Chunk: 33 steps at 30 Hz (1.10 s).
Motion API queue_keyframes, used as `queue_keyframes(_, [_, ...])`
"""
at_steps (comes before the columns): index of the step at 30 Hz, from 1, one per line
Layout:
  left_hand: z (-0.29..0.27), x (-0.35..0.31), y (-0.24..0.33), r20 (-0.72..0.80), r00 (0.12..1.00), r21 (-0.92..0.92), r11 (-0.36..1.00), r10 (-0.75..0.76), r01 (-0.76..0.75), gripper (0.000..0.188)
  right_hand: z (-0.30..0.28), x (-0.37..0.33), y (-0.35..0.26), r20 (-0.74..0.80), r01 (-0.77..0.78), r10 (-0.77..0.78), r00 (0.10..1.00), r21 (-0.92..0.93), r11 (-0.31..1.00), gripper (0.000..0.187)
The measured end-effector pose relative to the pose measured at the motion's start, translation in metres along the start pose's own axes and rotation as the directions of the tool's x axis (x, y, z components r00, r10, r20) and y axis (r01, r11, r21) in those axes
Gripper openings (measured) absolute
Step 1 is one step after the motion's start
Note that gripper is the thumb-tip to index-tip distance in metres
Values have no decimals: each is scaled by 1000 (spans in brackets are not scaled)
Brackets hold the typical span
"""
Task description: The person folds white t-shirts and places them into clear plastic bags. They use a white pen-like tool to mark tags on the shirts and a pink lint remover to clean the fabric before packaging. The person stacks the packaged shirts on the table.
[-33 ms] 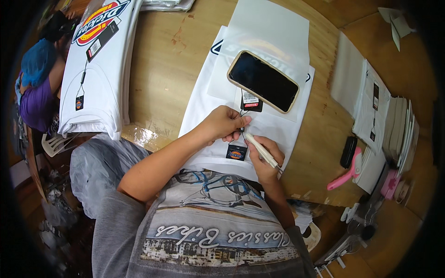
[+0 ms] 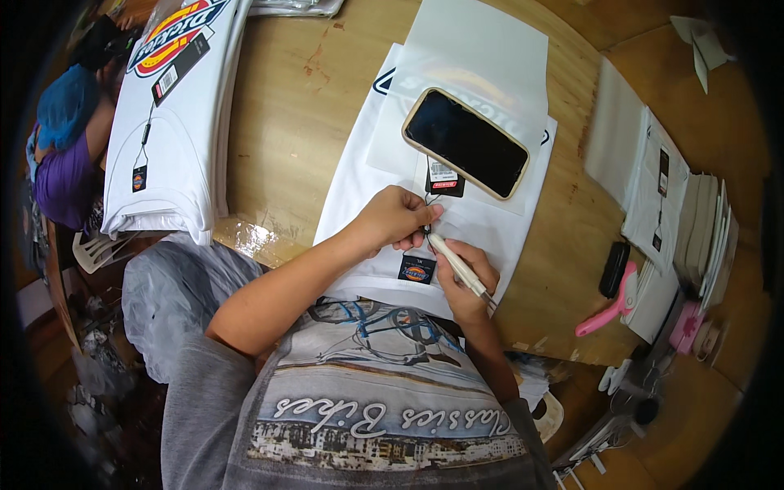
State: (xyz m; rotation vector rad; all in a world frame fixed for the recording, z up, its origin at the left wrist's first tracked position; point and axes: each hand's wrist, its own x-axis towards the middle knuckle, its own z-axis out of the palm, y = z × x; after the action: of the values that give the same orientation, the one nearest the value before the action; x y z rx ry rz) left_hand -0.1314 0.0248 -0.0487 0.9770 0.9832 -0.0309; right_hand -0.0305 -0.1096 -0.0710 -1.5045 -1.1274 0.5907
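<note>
A folded white T-shirt (image 2: 347,216) lies on the wooden table in front of me, with a black neck label (image 2: 416,269) near its collar. My left hand (image 2: 398,217) pinches the dark string of a black hang tag (image 2: 444,183) at its small black fastener. In my right hand (image 2: 469,286) is a white pen-shaped tool (image 2: 457,264), with what looks like a thin cord at its lower end. Its tip meets the fastener beside my left fingertips; whether it touches is too small to tell. A smartphone (image 2: 465,143) with a dark screen lies over part of the tag.
Under the phone, a translucent sheet (image 2: 482,37) covers the shirt's print. Folded white shirts (image 2: 184,139) are stacked at left, beside a person in purple (image 2: 65,184). At right are another tagged shirt (image 2: 649,196), a black object (image 2: 614,269) and a pink-handled tool (image 2: 608,314).
</note>
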Motion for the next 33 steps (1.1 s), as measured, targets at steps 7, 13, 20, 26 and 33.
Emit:
queue_keyframes(7, [4,1,-3,-77,997,-1,1000,3,-3,33,2,3,2,44,165,-161,986,-83,983,30])
queue_keyframes(13, [7,0,-2,-128,992,23,1000,-3,6,32,3,8,1,75,257,-251,965,-101,961,33])
queue_keyframes(20, [8,0,-3,-155,988,35,999,10,-5,33,4,7,5,118,308,-293,949,-141,941,33])
queue_keyframes(26, [12,-1,-5,-137,990,29,999,-23,28,33,8,13,6,73,342,-334,940,-191,920,33])
queue_keyframes(33, [6,-1,0,-50,996,35,997,-72,74,31,-2,-1,10,-56,78,-77,995,15,997,24])
